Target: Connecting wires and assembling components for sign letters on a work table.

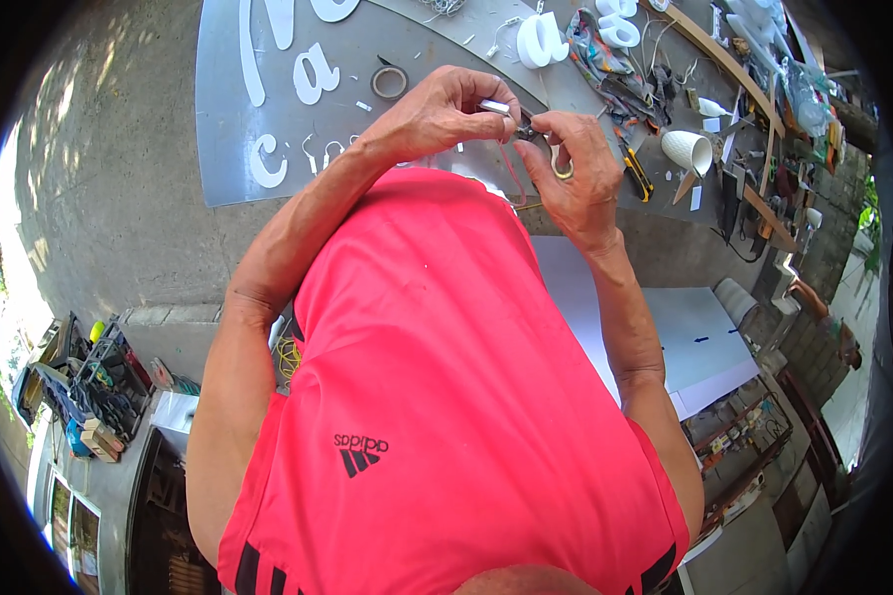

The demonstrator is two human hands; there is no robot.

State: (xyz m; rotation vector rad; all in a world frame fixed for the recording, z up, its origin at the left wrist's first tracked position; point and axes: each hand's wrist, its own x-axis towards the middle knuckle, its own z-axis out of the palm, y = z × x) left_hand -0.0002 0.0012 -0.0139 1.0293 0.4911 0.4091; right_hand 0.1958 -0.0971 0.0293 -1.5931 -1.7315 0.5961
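My left hand (451,117) pinches a small white rectangular piece (496,106) between thumb and fingers. A thin red wire (513,171) hangs below it. Close by on the right, my right hand (577,174) curls around a scissors-like tool with a pale yellow loop handle (563,167); its dark metal part points toward my left fingertips, and its exact kind is partly hidden by my fingers. Both hands are above the near part of a grey sheet (253,50). White cut-out letters, an "a" (315,74) and a "c" (266,162), lie on that sheet to the left.
A roll of dark tape (389,81) lies behind my left hand. To the right are a yellow-and-black utility knife (637,174), a white textured cup-like piece (687,152), a patterned cloth (600,55) and wooden strips (714,50). White raised letters (541,42) stand farther back.
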